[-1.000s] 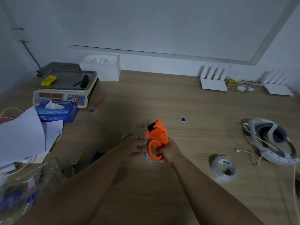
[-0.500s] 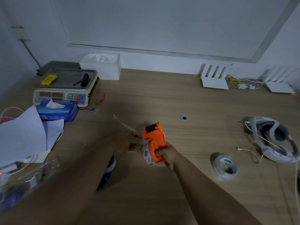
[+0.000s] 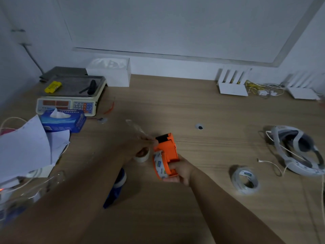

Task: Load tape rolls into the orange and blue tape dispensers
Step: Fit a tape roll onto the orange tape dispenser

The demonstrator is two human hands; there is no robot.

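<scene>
My right hand (image 3: 181, 170) grips the orange tape dispenser (image 3: 167, 150) above the table's middle, with a clear tape roll (image 3: 159, 164) seated in it. My left hand (image 3: 140, 145) pinches the loose end of that tape (image 3: 135, 128), which stretches up and to the left from the dispenser's black cutter. The blue dispenser (image 3: 117, 186) lies on the table under my left forearm, mostly hidden. A small tape roll (image 3: 142, 155) sits just below my left hand. A spare clear tape roll (image 3: 245, 179) lies flat to the right.
A scale (image 3: 70, 95), a blue tissue box (image 3: 64, 120) and loose papers (image 3: 26, 147) fill the left side. A white headset (image 3: 299, 148) with cables lies at the right. White boxes (image 3: 232, 85) stand by the back wall. A clear plastic container (image 3: 26, 192) is at front left.
My left hand has drawn the tape end out from the orange dispenser toward the upper left. The dispenser has tilted slightly in my right hand, and the blue dispenser has come into view.
</scene>
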